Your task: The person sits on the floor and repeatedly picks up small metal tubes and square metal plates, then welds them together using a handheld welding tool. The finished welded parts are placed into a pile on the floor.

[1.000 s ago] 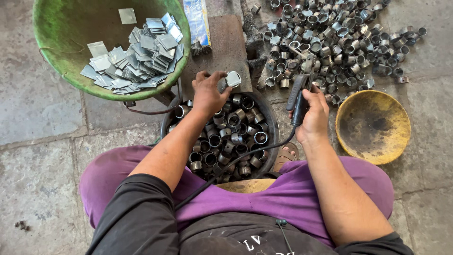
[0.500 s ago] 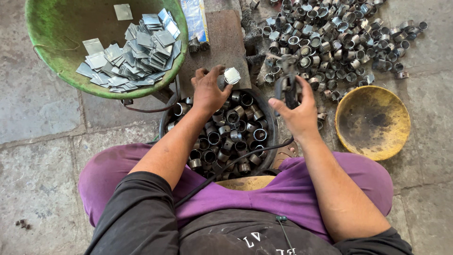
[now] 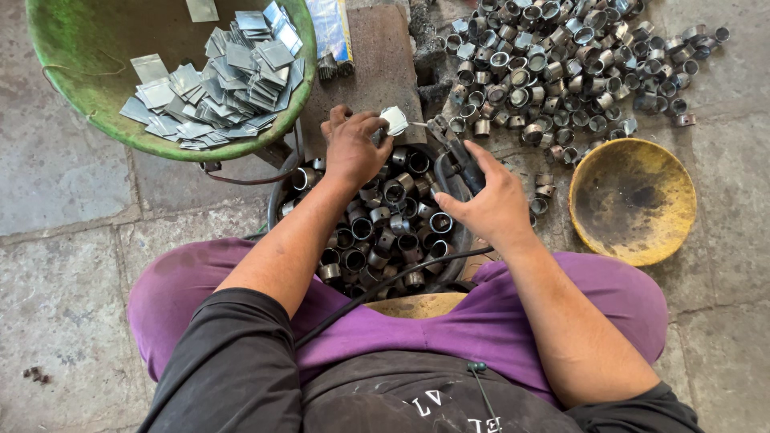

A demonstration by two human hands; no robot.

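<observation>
Floor (image 3: 56,265): grey stone slabs, rough, stained, mortar joints between them visible. Small dark debris on the slab at lower left. Flat brown block (image 3: 365,68) lies on the floor at top centre. Lighting: even daylight, soft shadows. No walls or furniture in view.

A flat, oblong packet (image 3: 334,30) in blue and white wrapping, with a thin yellow stripe down its right edge, lies at twelve o'clock on the stone floor. It sits just at three o'clock of the green basin (image 3: 72,96), its top cut off by the frame. Pale printing marks the wrapper. No signs or screens are in view.
</observation>
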